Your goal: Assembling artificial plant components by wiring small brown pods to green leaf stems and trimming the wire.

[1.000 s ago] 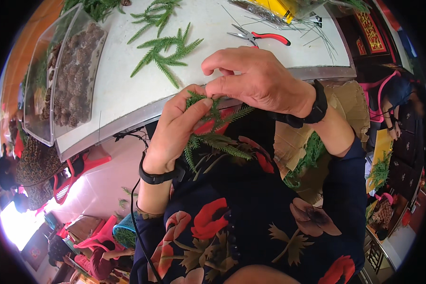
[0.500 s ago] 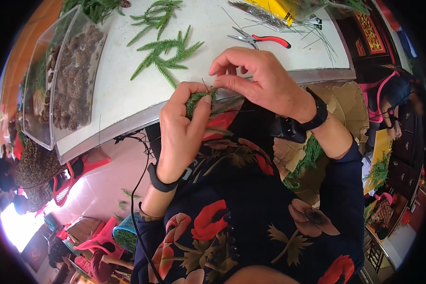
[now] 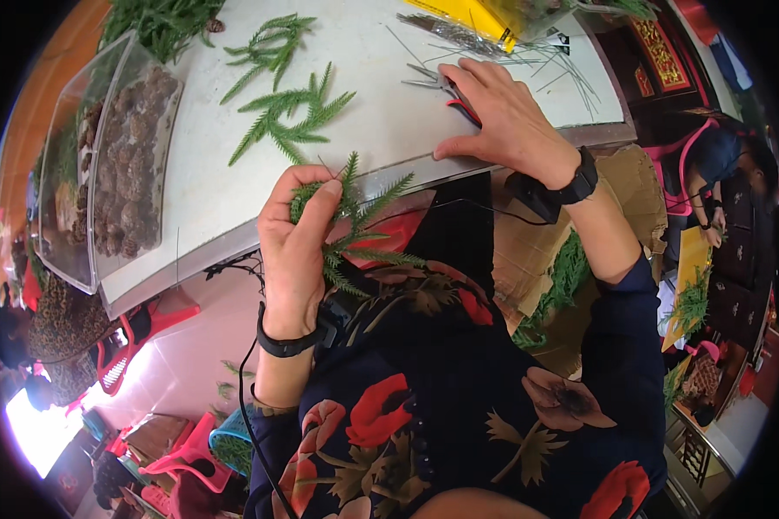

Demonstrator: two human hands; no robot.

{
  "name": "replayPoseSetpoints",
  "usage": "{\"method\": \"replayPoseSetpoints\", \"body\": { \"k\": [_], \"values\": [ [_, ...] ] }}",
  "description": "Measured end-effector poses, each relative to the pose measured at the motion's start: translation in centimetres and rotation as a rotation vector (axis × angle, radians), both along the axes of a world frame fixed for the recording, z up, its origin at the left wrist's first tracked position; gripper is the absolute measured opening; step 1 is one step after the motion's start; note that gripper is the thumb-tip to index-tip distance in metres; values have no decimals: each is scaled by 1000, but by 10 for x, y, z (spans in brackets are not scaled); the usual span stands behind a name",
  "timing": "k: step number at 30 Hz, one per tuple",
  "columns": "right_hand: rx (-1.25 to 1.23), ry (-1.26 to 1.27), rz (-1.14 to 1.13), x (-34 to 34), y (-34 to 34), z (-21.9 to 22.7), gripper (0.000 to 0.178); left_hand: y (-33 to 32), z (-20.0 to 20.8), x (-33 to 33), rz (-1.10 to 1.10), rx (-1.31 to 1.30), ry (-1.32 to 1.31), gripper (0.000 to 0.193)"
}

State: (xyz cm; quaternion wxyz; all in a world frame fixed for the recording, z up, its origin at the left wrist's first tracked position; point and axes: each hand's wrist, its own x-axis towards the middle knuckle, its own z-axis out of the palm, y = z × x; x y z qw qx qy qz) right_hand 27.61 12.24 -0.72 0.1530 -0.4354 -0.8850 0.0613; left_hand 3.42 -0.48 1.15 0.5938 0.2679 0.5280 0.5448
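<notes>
I see the broad white worktop [image 3: 216, 173] first, a smooth flat slab whose front edge curves past both of my hands. At its left end stands a clear plastic box [image 3: 104, 173] with glossy walls, filled with rough brown pine cones [image 3: 134, 164]. Further in from the edge, right of that box, two loose sprigs of feathery green needle foliage [image 3: 290, 121] lie flat on the worktop, and thin straight silver wires [image 3: 537, 60] are scattered at the far right end, beside a yellow plastic packet [image 3: 467, 13].

My left hand [image 3: 299, 251] sits just below the worktop's front edge, fingers curled and thumb pressed in, clamped around the stem of a green bundle of soft needle-leaved sprigs [image 3: 359, 225]. The bundle fans out to the right of the hand and slightly over the worktop's edge, its spiky tips spreading above my dark floral-print lap.

My right hand [image 3: 502, 121] lies palm down on the worktop near its front edge, fingers flat and spread, gripping nothing. Its fingertips cover the red handles of small metal pliers [image 3: 437, 82]; the grey steel jaws poke out to the left of the fingers. A black band circles each wrist.
</notes>
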Motion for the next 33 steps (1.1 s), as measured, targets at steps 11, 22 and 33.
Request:
{"method": "replayPoseSetpoints", "body": {
  "k": [11, 22, 33],
  "values": [
    [-249, -175, -63, 20, -6, 24, 69, 5, 3, 0, 40, -70, -47, 9],
    [-190, -61, -56, 5, 1, 3, 39, 7, 4, -4, -85, -105, -155, 14],
    [-446, 382, 554, -25, -18, 14, 47, 5, -7, -10, -215, -129, -539, 15]
  ]
}}
